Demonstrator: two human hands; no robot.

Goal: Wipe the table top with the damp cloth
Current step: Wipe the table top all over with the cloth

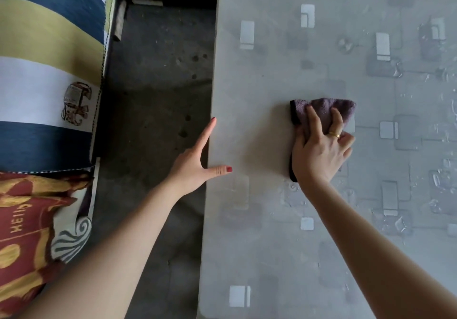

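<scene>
- The left hand (pixel 197 164) is lying open, fingers straight, thumb spread apart, forearm extended.
- The right hand (pixel 321 150) is pressing palm-down, fingers spread and slightly bent, ring on one finger.

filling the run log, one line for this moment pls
step: wiping | right hand: presses purple cloth on table top | left hand: at table edge
</scene>
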